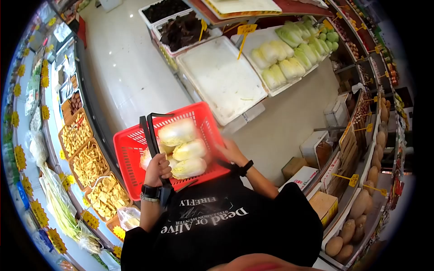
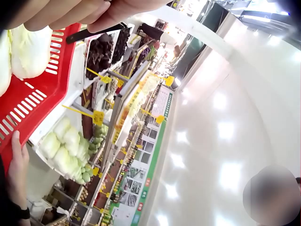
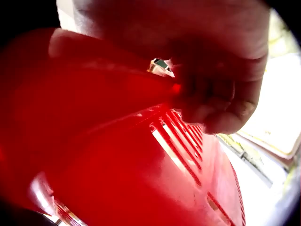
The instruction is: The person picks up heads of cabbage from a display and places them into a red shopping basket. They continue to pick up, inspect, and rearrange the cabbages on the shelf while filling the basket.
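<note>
A red plastic shopping basket (image 1: pixel 205 119) is held at the front of the body, with several napa cabbages (image 1: pixel 189 167) lying in it. My left hand (image 1: pixel 158 169) grips the black handle (image 1: pixel 151 135) of the basket, over its near left part. In the left wrist view, the fingers of the left hand (image 2: pixel 89 12) curl above the basket, across from the cabbages. At the basket's right side is my right hand (image 1: pixel 233 151), blurred in the head view. The right wrist view shows this right hand (image 3: pixel 216 94) with bent fingers holding the red rim.
Ahead stands a white tray (image 1: pixel 221 77), beside another tray of napa cabbages (image 1: pixel 280 61) and dark leafy vegetables (image 1: pixel 183 31). Baskets of yellow tofu products (image 1: pixel 88 162) line the left counter. Boxes (image 1: pixel 323 205) and root vegetables (image 1: pixel 359 203) are on the right. Tiled floor (image 1: pixel 126 58) lies between the displays.
</note>
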Demonstrator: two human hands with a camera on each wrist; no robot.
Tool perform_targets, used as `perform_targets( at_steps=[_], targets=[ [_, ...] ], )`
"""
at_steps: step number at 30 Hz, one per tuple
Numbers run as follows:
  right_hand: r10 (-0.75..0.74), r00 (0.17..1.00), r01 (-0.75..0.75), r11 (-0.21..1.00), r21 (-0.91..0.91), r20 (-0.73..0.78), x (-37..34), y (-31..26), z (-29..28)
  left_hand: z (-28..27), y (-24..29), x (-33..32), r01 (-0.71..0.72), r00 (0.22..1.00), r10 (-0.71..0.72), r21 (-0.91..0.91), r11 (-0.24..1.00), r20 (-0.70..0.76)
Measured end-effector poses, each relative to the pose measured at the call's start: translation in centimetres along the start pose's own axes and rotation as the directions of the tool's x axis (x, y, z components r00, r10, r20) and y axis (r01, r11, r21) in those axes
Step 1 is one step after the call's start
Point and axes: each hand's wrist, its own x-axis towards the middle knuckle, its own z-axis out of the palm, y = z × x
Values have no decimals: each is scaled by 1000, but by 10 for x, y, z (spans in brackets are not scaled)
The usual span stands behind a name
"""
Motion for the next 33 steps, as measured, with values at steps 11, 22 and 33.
perform_targets(
  at_steps=[11,22,33],
  targets=[
    [83,963,-55,992,113,-258,-76,30,-142,146,-53,57,54,983,-96,258,965,153],
    [57,892,-2,992,123,-449,-67,62,-242,261,-63,115,48,974,-124,366,930,187],
    [145,838,-26,974,226,-526,3,94,-281,301,-7,219,96,906,-240,384,918,348]
  ],
)
